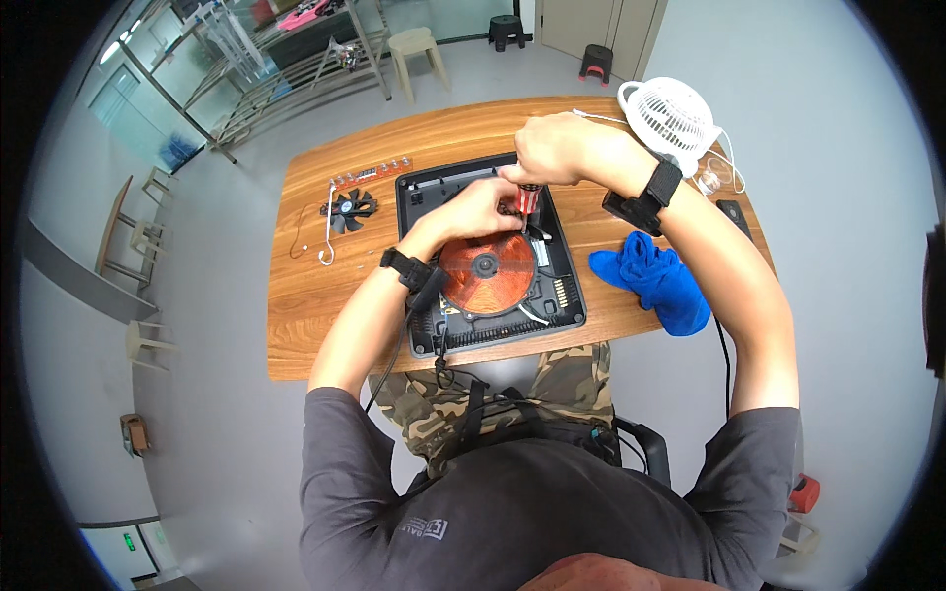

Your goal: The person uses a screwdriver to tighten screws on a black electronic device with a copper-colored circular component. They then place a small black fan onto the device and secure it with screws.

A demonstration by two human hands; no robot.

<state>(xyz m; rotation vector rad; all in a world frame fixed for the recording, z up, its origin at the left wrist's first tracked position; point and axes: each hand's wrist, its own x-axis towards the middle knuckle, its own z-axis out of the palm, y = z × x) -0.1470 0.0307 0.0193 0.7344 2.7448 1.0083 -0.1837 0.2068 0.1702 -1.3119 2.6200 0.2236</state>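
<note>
An opened black induction cooker base (574,317) lies on the wooden table in front of me, with a round copper coil (483,290) inside it. My right hand (562,148) is closed over the top of a screwdriver (528,201) with a red and white handle. The screwdriver stands upright, its tip pointing down at the housing just beyond the coil's upper right edge. Close beside its shaft, my left hand (483,209) has its fingers drawn together above the far part of the coil. What those fingers pinch is hidden.
On the table's left lie a small black fan (350,210), a strip of sockets (371,174) and a thin white wire-like piece (327,236). To the right are a crumpled blue cloth (654,280) and a white desk fan (672,114). A black cable hangs over the near edge.
</note>
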